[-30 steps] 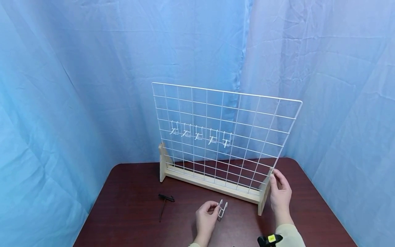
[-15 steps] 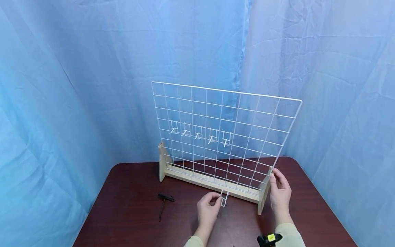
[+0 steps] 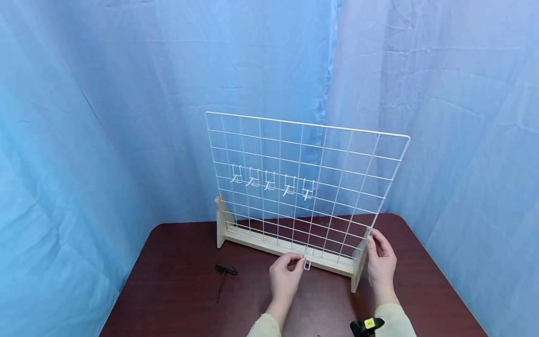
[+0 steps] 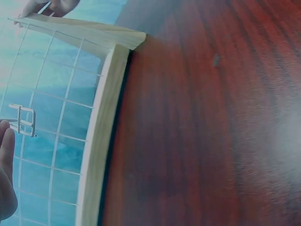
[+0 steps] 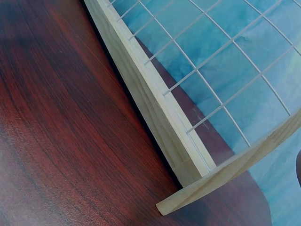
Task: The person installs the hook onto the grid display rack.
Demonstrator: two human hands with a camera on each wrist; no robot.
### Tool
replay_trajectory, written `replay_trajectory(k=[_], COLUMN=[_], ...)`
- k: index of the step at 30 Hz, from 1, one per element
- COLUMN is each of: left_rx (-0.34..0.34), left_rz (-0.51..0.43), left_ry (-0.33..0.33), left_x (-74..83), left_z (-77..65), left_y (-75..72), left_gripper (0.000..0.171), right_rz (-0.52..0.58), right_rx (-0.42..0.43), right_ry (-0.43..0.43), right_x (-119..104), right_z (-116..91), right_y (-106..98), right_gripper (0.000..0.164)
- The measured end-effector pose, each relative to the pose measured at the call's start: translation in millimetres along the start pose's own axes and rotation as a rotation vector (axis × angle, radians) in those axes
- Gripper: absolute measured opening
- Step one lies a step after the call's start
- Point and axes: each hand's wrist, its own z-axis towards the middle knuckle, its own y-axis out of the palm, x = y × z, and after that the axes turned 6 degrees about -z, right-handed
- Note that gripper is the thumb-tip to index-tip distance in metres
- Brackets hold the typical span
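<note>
My left hand pinches a white wire hook between thumb and fingertips, in front of the lower part of a white wire grid panel. In the left wrist view, the hook shows a rectangular wire frame near the fingers, with the grid behind it. My right hand grips the top of the right wooden side piece where the grid's edge meets it. The pale wooden stand carries the grid upright. Several similar white hooks hang in a row on the grid's middle wires.
A black-handled tool with a thin dark rod lies on the dark red wood table, left of my left hand. Blue curtains surround the table. The stand's right side piece reaches toward the table's front.
My left hand has raised the hook from above the tabletop, up and forward toward the grid, turning slightly. The right hand keeps its grip on the stand.
</note>
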Motion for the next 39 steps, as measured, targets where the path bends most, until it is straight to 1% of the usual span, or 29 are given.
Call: replay_trajectory(k=[3, 8, 10, 17, 25, 27, 29, 35, 39], left_rx=[-0.004, -0.010, -0.007, 0.010, 0.006, 0.008, 0.010, 0.007, 0.002], left_rz=[-0.009, -0.028, -0.036, -0.074, -0.088, -0.087, -0.092, -0.104, -0.105], left_ry=[0.010, 0.011, 0.015, 0.019, 0.055, 0.064, 0.073, 0.112, 0.099], left_x=[12.2, 39.9, 47.1, 58.2, 74.8, 76.0, 74.1, 59.1, 60.7], left_z=[8.4, 23.0, 27.6, 41.5, 61.8, 65.9, 69.5, 78.6, 83.8], left_y=[1.1, -1.1, -1.4, 3.4, 10.3, 13.1, 16.7, 26.2, 28.8], left_gripper=[0.014, 0.013, 0.014, 0.013, 0.012, 0.012, 0.011, 0.008, 0.006], right_rz=[-0.007, 0.000, 0.007, 0.011, -0.001, 0.003, 0.011, 0.004, -0.006], right_rx=[-0.001, -0.003, -0.005, -0.019, -0.007, -0.006, -0.009, -0.011, -0.016], right_ry=[0.001, 0.007, 0.012, 0.026, 0.038, 0.027, 0.015, 0.009, 0.007], right_x=[-1.4, -1.4, -0.8, 1.0, 1.0, 1.0, 0.7, 0.7, 0.9], right_z=[0.2, 0.3, 0.3, 0.2, -0.6, -0.9, -1.5, -1.6, -1.2], right_y=[-0.1, -0.3, -0.6, -2.2, -1.4, -1.1, -0.9, -0.2, -0.9], right_gripper=[0.028, 0.027, 0.028, 0.028, 0.029, 0.028, 0.028, 0.028, 0.029])
